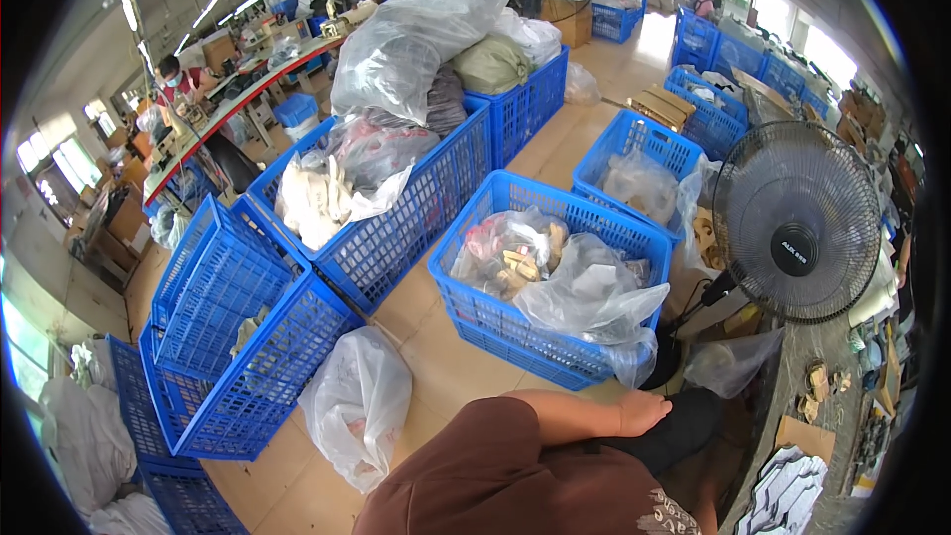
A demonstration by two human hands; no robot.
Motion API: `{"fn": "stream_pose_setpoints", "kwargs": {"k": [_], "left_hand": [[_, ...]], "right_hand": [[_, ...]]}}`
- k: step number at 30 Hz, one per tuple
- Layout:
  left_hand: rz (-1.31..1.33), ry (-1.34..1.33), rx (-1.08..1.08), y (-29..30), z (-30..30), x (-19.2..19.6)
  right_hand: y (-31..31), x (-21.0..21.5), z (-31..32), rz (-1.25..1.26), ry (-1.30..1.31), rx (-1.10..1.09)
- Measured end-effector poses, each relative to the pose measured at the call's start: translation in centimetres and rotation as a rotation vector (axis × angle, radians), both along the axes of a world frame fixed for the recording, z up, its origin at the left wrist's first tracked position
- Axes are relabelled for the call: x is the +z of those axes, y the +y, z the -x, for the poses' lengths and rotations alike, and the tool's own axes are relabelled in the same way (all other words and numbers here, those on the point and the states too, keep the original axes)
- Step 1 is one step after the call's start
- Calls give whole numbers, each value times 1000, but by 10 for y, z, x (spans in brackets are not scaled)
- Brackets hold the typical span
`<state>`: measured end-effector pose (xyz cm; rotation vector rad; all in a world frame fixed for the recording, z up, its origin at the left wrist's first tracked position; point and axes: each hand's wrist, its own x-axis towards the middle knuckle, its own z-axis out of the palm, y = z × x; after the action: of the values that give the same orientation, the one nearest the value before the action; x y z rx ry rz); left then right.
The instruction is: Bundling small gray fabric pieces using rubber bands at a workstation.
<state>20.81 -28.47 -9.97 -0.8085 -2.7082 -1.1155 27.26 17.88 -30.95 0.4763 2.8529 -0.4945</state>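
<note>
My left forearm lies across my lap, and my left hand (644, 413) rests on my dark trouser leg (690, 431), fingers loosely laid and holding nothing I can see. Of my right arm only a sliver of skin shows at the lower edge; the hand is out of sight. Just beyond the knee stands a blue plastic crate (520, 332) lined with clear plastic bags (594, 297) and holding small tan pieces (522, 263). At my right, a worktable (792, 436) bears a stack of grey-white cut pieces (783, 495) and a few small tan pieces (814, 391).
A black pedestal fan (795, 223) stands right of the crate. A filled white plastic bag (359, 401) sits on the tiled floor. Large blue crates (406, 228) piled with bags line the left. A co-worker (183, 89) sits at a long bench far left.
</note>
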Motion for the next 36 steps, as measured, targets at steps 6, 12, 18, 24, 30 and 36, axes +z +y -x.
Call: {"fn": "stream_pose_setpoints", "kwargs": {"k": [6,12,18,24,30,36], "left_hand": [[22,-10,4,1,4,-5],[22,-34,-2,0,4,-5],[-78,-168,-139,8,5,16],[52,-11,-161,-9,10,-9],[-24,170,-355,9,14,-7],[23,127,-398,14,10,2]], "right_hand": [[3,-3,-8,-316,-355,2],[-59,86,-41,-297,-100,-120],[-154,197,-116,-239,-5,-456],[-215,240,-173,-334,-68,-468],[-254,252,-248,-254,309,-1089],[-252,250,-257,-193,421,-1109]]}}
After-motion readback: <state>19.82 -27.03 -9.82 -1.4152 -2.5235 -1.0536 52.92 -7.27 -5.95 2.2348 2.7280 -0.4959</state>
